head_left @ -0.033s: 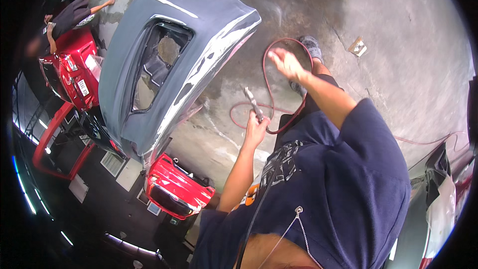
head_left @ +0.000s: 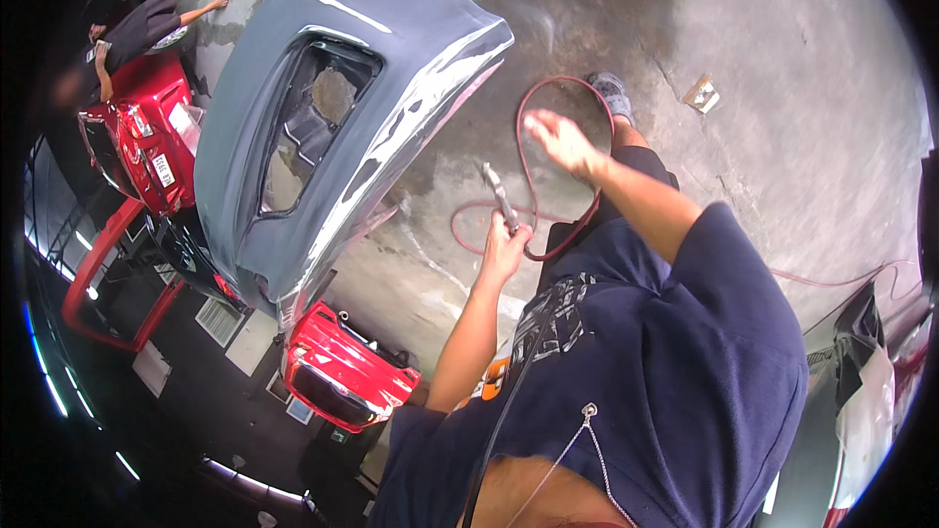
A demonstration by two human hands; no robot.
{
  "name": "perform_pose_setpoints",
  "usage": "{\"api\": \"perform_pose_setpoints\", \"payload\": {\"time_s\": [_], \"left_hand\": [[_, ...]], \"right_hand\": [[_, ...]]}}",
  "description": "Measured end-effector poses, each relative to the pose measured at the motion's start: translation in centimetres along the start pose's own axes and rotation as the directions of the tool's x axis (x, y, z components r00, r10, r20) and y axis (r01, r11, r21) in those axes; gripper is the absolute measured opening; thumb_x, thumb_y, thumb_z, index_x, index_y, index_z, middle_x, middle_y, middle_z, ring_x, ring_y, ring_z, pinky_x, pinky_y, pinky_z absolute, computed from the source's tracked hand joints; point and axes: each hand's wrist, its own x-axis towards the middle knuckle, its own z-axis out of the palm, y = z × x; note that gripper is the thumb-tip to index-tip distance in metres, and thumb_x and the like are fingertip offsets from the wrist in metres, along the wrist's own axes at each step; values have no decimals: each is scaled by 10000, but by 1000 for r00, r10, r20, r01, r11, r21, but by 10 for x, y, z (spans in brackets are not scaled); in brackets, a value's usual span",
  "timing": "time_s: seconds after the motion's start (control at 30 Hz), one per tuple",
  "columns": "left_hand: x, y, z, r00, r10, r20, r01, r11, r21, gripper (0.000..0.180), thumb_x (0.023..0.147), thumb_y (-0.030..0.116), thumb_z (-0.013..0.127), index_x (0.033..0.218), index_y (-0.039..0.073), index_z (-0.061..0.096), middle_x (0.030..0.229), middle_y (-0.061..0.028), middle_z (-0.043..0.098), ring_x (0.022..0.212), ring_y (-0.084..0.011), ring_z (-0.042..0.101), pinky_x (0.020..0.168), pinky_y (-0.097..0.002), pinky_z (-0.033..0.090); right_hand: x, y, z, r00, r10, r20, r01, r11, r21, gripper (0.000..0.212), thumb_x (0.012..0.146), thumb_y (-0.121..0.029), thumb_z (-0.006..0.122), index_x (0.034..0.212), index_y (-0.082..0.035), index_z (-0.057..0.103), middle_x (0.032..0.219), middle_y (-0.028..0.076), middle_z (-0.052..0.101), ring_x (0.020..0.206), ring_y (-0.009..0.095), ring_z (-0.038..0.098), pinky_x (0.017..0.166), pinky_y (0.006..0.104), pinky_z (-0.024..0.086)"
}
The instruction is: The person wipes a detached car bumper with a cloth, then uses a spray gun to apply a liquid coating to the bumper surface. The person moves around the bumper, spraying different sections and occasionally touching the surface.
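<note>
My left hand is closed around the handle of a slim metal air blow gun, its nozzle pointing up and away from me. A red air hose runs from the gun and loops over the floor by my feet. Held out over that loop, my right hand has its fingers loosely stretched and slightly blurred, with nothing visible in them. Left of both hands stands a large grey car bumper with white patches and a wide opening. Neither hand touches it.
At the far left, a person is beside a red car. Another red vehicle stands behind the bumper. A small box lies on the concrete floor. Covered panels lean at the lower right.
My right hand has shifted slightly down, and its fingers look a little straighter. The blow gun in my left hand has moved very slightly; the bumper stays put.
</note>
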Motion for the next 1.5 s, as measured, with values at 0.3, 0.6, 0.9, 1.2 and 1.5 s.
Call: {"api": "perform_pose_setpoints", "payload": {"time_s": [0.3,0.6,0.9,1.2,1.5], "left_hand": [[14,87,24,948,273,165,-313,894,320,565,898,151,666,1392,-30,460,1050,-128,718,969,-248,707,847,-404,545],[-23,8,-27,966,259,-1,-258,962,86,687,948,205,725,1533,4,426,1407,-219,605,1267,-277,605,1058,-400,495],[-86,-267,-89,940,-212,-268,229,973,35,554,938,152,709,1415,-71,534,1142,-191,741,1008,-210,708,870,-347,566],[-115,-263,-34,993,9,-115,-41,960,-276,505,982,144,663,1403,-94,519,1021,-104,742,866,-134,681,744,-296,561],[-91,-212,-43,957,-115,-267,-1,917,-398,537,952,161,683,1440,-3,527,1030,-65,716,881,-135,641,727,-273,521]], "right_hand": [[-56,-66,51,1000,17,12,-21,860,510,524,987,-234,683,1445,-37,522,1279,120,649,1108,198,659,960,367,510],[-9,-108,29,965,-91,-248,201,862,465,478,971,-429,721,1266,-72,606,1113,67,681,883,174,639,649,332,495],[27,-158,-9,977,165,-136,-188,966,-178,541,908,-492,789,696,-50,560,567,23,474,452,153,431,409,359,336],[4,-182,-7,990,78,-121,-108,958,-265,511,911,-492,782,782,-26,617,620,-2,491,470,99,395,413,308,298],[14,-172,12,996,-55,76,69,977,-202,534,900,-493,801,787,-1,626,560,24,461,452,140,407,413,330,333]]}}
